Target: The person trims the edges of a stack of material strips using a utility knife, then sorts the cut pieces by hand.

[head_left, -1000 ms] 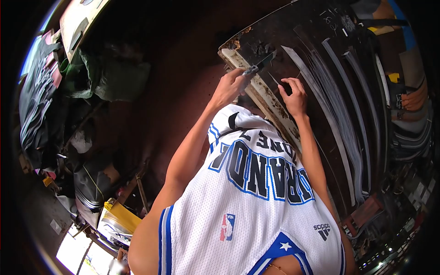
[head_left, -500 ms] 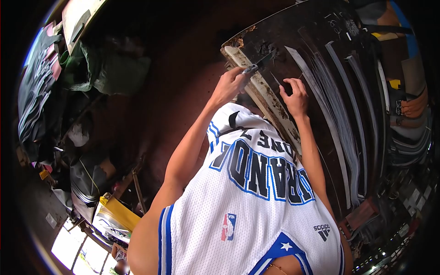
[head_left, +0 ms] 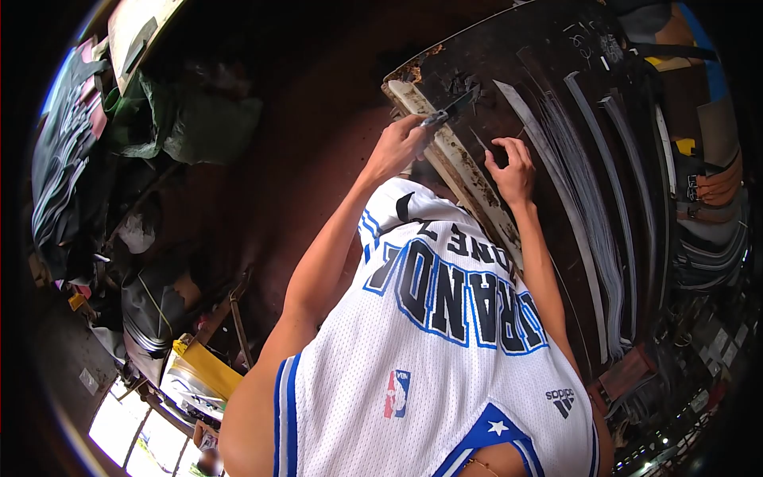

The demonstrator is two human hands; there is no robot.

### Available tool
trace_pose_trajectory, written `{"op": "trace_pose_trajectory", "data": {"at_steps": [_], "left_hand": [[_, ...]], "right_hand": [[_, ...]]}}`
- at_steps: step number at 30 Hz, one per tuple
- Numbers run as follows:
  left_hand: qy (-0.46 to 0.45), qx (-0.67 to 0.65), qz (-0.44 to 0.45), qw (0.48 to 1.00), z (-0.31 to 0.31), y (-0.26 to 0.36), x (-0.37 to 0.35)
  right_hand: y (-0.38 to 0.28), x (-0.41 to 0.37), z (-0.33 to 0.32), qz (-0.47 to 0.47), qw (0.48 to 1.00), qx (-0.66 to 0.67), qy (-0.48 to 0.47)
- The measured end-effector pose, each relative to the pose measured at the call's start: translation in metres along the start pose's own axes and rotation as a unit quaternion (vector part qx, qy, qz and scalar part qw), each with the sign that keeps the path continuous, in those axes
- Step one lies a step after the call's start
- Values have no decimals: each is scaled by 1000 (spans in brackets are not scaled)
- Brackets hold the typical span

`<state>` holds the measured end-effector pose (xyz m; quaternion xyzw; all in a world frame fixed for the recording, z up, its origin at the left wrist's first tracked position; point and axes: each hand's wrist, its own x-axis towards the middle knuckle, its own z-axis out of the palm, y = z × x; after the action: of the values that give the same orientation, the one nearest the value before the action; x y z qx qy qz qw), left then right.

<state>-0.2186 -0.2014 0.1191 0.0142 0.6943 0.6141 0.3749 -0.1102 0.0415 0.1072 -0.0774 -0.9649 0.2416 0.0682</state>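
My left hand [head_left: 401, 145] is closed around the handle of a knife [head_left: 459, 106]. Its dark blade points up and to the right, over the edge of a dark work table [head_left: 509, 48]. My right hand [head_left: 513, 168] is above the table near its long edge, fingers curled and thumb close to the index finger. From those fingertips a thin dark strip [head_left: 479, 138] runs toward the blade; its far end is hard to make out. Small dark scraps [head_left: 465, 82] lie beside the knife tip.
A worn pale wooden bar [head_left: 461, 167] runs along the table's near edge. Bundles of long grey strips [head_left: 584, 191] lie right of my right hand. Stacked material [head_left: 711, 230] stands at the far right; dark sheets [head_left: 71, 159] and a green bag [head_left: 175, 119] are at the left.
Hardly anything differs. Both hands and the knife keep nearly the same place; the jersey has shifted very slightly.
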Motion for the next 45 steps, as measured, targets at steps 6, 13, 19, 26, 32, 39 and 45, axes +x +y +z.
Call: {"op": "trace_pose_trajectory", "data": {"at_steps": [6, 13, 19, 26, 32, 39, 45], "left_hand": [[0, 3, 6, 1000, 3, 5, 2], [-18, 16, -4, 1000, 7, 4, 1], [2, -9, 0, 1000, 15, 4, -4], [5, -6, -1, 1000, 17, 4, -10], [1, -5, 7, 1000, 18, 3, -13], [3, 4, -2, 1000, 22, 1, -13], [-1, -3, 0, 1000, 26, -1, -14]], "right_hand": [[1, 1, -2, 5, 1000, 14, -3], [3, 0, -9, 46, 996, 69, -26], [3, -4, -13, 1, 1000, 6, -15], [6, -6, -13, 12, 999, 29, -8], [7, -6, -22, 50, 994, 88, -42], [11, -16, -23, -4, 1000, 15, -26], [7, -21, -22, -25, 999, -45, -14]]}}
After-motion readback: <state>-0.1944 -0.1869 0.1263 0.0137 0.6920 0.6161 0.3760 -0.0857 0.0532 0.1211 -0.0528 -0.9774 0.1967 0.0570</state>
